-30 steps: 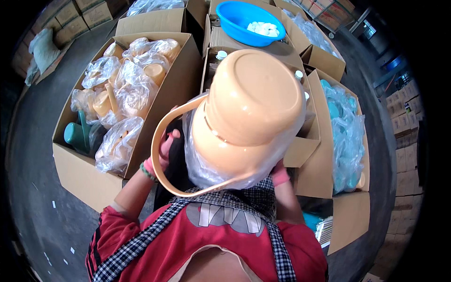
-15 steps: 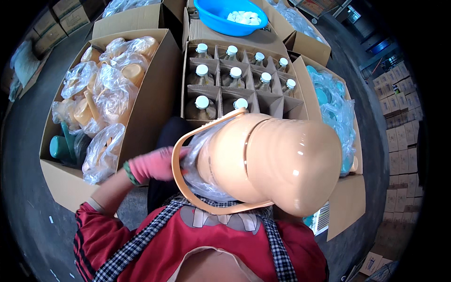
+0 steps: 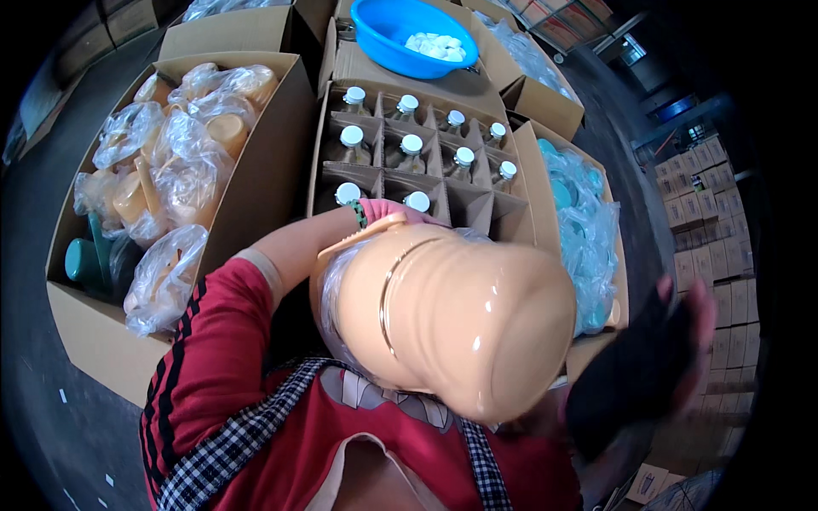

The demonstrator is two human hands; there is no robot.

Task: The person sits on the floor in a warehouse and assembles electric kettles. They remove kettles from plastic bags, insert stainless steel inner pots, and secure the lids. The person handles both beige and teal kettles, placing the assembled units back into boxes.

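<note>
A big glossy peach plastic jug [image 3: 460,324], partly wrapped in a clear bag, lies tilted against my chest, its rounded end toward the camera. My left hand [image 3: 394,211], in a pink glove with a green wristband, grips it at its far end near the handle. Out at the right, my right hand [image 3: 694,319], also gloved in pink and blurred, holds a dark rounded part [image 3: 630,383] away from the jug.
Ahead is a divided carton [image 3: 464,200] of white-capped bottles. An open box [image 3: 273,153] of bagged peach parts stands to the left. At the right is a bag of teal pieces [image 3: 584,221], at the back a blue basin [image 3: 400,43], and far right stacked cartons [image 3: 707,221].
The jug turned from bottom-up to lying on its side and sank lower. My left arm reached around its far end. My right hand swung out right with the dark part.
</note>
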